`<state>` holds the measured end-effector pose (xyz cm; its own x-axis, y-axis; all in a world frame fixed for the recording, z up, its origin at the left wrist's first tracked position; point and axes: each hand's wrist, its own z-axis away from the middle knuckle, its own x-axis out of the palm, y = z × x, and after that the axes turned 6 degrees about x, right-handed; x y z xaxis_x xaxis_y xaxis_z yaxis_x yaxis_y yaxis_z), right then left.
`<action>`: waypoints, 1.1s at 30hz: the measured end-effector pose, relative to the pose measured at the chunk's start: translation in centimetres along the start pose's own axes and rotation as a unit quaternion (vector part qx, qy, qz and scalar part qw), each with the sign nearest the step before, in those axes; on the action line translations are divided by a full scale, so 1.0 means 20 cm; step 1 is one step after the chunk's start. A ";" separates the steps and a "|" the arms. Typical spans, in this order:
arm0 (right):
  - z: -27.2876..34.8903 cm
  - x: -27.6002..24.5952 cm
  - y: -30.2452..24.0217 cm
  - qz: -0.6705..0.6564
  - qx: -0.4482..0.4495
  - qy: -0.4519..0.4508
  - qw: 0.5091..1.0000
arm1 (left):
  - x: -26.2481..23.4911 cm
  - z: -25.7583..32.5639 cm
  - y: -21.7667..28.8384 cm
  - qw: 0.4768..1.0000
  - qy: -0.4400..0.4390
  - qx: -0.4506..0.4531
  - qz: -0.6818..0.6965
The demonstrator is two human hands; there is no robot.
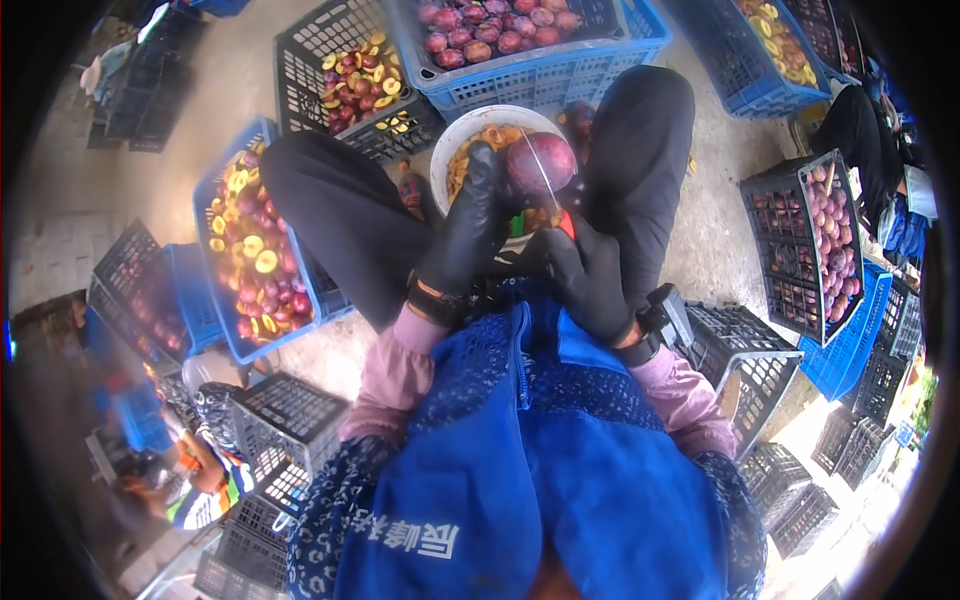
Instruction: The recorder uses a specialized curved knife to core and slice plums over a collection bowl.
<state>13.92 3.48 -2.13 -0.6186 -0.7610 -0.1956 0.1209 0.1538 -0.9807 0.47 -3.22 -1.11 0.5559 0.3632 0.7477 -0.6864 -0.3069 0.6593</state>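
In its black glove, my left hand (466, 222) is closed at the side of a large red-purple plum (541, 166), its thumb pointing up; the fingers behind the fruit are hidden. My right hand (588, 272), also gloved in black, grips a small knife with a red handle (567, 224). The thin blade (541, 166) lies slantwise across the plum. Beneath both hands, between my knees, stands a white bucket (438, 160) holding orange-brown fruit pieces. Something green shows low inside it.
Ahead is a blue crate (530, 88) under a tray of whole plums (490, 25). Halved plums fill a black crate (300, 50) and a blue crate (208, 240) on my left. A tilted black crate of plums (790, 250) stands right. Another person's leg (850, 135) shows at far right.
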 end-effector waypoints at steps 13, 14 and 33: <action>0.01 -0.06 -0.05 -0.072 0.085 -0.043 0.993 | 0.08 -0.01 0.02 0.999 0.015 0.034 0.018; 0.00 -0.06 -0.04 -0.071 0.084 -0.044 0.993 | 0.07 -0.02 0.01 0.999 0.038 0.028 0.011; -0.02 -0.04 -0.03 -0.030 0.083 -0.021 0.996 | 0.11 -0.01 -0.02 0.957 0.075 0.154 -0.235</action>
<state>13.99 4.34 -1.29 -0.5957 -0.7921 -0.1336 0.2134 0.0042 -0.9769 1.83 -2.05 0.32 0.6798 0.6395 0.3590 -0.1944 -0.3149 0.9290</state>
